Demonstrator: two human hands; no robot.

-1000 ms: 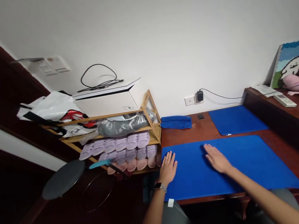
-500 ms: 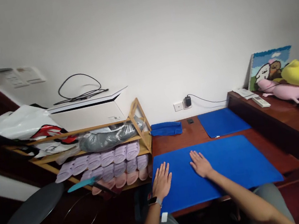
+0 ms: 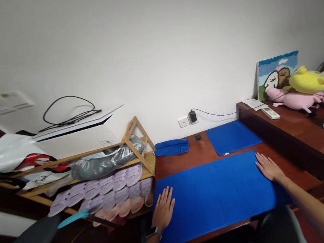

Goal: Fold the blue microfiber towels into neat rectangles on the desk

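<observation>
The big blue cloth (image 3: 216,196) lies spread out on the brown table (image 3: 199,155). The left hand (image 3: 163,208) is wide open and flat on the cloth's left side, with nothing held in it. The right hand (image 3: 270,167) is open too, at the far right corner, and grips nothing. Behind the big cloth lie a smaller blue cloth (image 3: 234,137), spread flat, and a folded blue cloth (image 3: 172,147) near the wooden rack (image 3: 150,161) with slippers (image 3: 106,186)

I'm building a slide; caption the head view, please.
Left hand and right hand lie at opposite ends of a large blue cloth on a brown table.
</observation>
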